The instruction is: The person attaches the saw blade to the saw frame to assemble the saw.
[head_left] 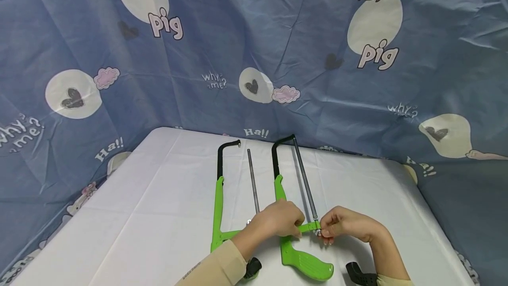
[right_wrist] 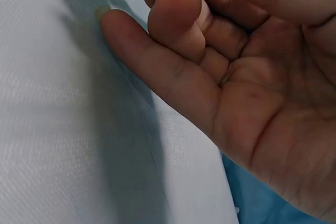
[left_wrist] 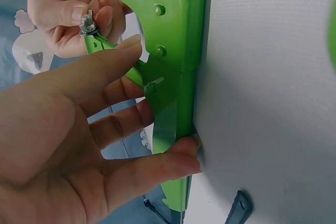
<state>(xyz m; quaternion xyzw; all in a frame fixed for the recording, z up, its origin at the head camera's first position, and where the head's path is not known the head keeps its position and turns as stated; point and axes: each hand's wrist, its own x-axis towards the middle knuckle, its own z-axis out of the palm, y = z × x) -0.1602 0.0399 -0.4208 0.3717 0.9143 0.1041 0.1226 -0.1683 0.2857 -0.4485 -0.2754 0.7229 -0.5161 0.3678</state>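
On a white table [head_left: 166, 198] lay a green-and-black hacksaw [head_left: 280, 189], near the middle, with a second saw frame [head_left: 218, 206] to its left. The hacksaw seemed rather light but stiff, and its glossy green surface perhaps a little slippery; the thick handle [head_left: 311, 266] looked the safest place to hold. The left hand [head_left: 279, 217] gripped its crosspiece [head_left: 307, 227] between thumb and fingers. The right hand [head_left: 349, 223] was clamped by its fingertips on the wing nut. The mounted blade [head_left: 304, 176] was thin, probably brittle under bending. The wing nut [head_left: 317, 232], smallest, sat at the crosspiece's end.
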